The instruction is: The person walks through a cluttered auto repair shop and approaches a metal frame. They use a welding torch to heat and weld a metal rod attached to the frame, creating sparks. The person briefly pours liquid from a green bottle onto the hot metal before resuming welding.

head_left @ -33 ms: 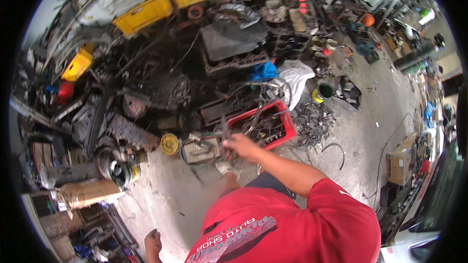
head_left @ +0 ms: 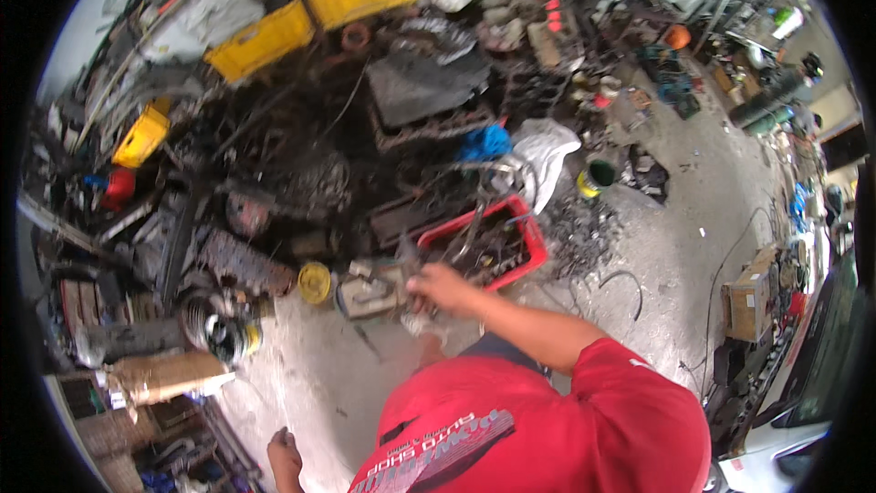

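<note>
My right hand is closed around a dark, elongated metal piece, blurred so its kind is unclear. It hovers at the left end of a red crate, which holds hoses and dark metal parts. A flat, pale grey metal piece lies on the floor just left of this hand. My left hand hangs low at the left, away from the parts, with its fingers curled; whether something small is in them is hidden.
A yellow tin stands near the metal pile. Small dark scraps and a curved hose lie right of the crate, beside a green-and-yellow bucket. Cardboard lies left; a wooden box stands right.
The whole scene has shifted slightly left in the picture. My right hand, still closed on the dark metal piece, appears slightly farther left and lower. My left hand has barely moved.
</note>
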A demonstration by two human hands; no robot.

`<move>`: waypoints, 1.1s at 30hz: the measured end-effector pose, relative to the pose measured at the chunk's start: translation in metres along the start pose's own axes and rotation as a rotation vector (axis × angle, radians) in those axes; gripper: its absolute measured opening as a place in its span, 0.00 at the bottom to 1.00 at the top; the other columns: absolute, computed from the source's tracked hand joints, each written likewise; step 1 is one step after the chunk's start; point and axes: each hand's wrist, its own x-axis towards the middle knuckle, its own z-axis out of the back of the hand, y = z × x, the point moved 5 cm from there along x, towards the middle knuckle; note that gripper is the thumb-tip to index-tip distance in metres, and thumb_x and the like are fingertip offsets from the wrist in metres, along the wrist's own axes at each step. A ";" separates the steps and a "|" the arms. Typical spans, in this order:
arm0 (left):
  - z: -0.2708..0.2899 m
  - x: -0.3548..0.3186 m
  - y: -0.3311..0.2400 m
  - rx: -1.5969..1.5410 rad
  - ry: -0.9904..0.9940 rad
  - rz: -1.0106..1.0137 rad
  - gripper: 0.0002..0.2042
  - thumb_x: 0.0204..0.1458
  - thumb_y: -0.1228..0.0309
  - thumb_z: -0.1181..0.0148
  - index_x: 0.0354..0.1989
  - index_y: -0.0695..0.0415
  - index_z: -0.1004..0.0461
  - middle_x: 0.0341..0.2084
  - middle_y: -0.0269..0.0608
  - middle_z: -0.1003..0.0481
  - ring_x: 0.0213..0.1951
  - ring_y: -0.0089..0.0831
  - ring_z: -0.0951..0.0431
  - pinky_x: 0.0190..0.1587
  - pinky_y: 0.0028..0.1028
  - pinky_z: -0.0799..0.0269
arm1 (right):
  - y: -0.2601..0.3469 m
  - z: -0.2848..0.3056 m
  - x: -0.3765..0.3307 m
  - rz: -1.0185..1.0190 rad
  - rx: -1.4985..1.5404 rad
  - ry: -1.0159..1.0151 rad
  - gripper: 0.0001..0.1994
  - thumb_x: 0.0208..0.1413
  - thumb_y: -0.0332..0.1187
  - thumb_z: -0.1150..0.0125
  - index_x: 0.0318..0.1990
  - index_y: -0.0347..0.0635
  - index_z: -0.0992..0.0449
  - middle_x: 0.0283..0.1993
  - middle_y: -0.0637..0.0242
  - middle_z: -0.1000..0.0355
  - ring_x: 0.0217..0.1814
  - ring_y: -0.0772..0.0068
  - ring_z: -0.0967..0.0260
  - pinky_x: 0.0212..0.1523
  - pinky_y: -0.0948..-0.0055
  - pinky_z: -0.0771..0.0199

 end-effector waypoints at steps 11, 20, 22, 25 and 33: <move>-0.119 -0.019 -0.400 -0.727 0.622 -0.274 0.20 0.66 0.68 0.41 0.64 0.61 0.27 0.39 0.35 0.20 0.36 0.22 0.24 0.36 0.23 0.30 | 0.051 -0.022 -0.100 0.058 -0.013 0.181 0.14 0.68 0.37 0.40 0.53 0.36 0.24 0.41 0.67 0.23 0.41 0.76 0.27 0.42 0.68 0.23; -0.115 -0.053 -0.455 -0.640 0.932 -0.345 0.30 0.49 0.65 0.24 0.62 0.58 0.27 0.29 0.24 0.30 0.24 0.16 0.38 0.26 0.20 0.45 | 0.090 0.023 -0.172 0.278 0.014 0.011 0.11 0.64 0.28 0.38 0.52 0.39 0.22 0.41 0.72 0.22 0.41 0.79 0.28 0.47 0.74 0.25; -0.112 -0.056 -0.469 -0.549 0.802 -0.453 0.25 0.49 0.63 0.23 0.54 0.59 0.21 0.26 0.25 0.28 0.25 0.16 0.36 0.26 0.22 0.43 | 0.085 0.013 -0.170 0.369 0.041 0.014 0.11 0.64 0.29 0.37 0.51 0.38 0.22 0.41 0.71 0.22 0.44 0.80 0.29 0.49 0.75 0.26; -0.105 -0.058 -0.473 -0.464 0.746 -0.462 0.19 0.51 0.59 0.23 0.45 0.58 0.18 0.23 0.26 0.28 0.24 0.17 0.36 0.25 0.23 0.43 | 0.084 0.008 -0.169 0.435 0.006 -0.034 0.10 0.64 0.30 0.37 0.50 0.37 0.22 0.40 0.71 0.23 0.42 0.80 0.29 0.46 0.75 0.25; -0.114 -0.075 -0.455 -0.396 0.819 -0.518 0.14 0.60 0.59 0.31 0.41 0.60 0.18 0.24 0.24 0.27 0.24 0.16 0.35 0.26 0.25 0.41 | 0.086 -0.007 -0.176 0.429 -0.103 -0.007 0.13 0.62 0.35 0.33 0.46 0.34 0.21 0.34 0.73 0.24 0.35 0.85 0.33 0.34 0.76 0.28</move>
